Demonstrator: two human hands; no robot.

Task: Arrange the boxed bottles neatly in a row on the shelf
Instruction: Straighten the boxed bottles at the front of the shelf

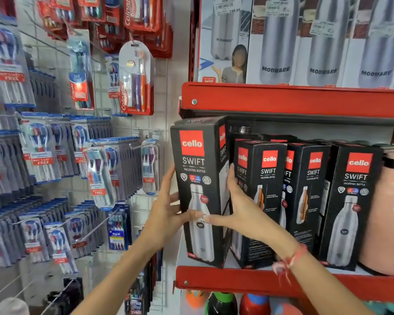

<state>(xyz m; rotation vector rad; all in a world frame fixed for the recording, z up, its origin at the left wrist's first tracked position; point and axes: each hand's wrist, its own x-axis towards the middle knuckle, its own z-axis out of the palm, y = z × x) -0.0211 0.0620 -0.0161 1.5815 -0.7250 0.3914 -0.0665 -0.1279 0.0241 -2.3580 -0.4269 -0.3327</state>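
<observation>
On the shelf (237,281), both hands grip the box (198,189).

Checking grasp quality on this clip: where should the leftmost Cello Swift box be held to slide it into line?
Probably by the two long sides at mid-height, from the front. The leftmost Cello Swift box is tall and narrow; the left hand and right hand already flank it there.

The red metal shelf (237,284) carries a row of tall black cardboard bottle boxes (307,196); the largest black box (199,178) stands at its left end, and a pale pink round container (387,214) stands right of the row
</observation>
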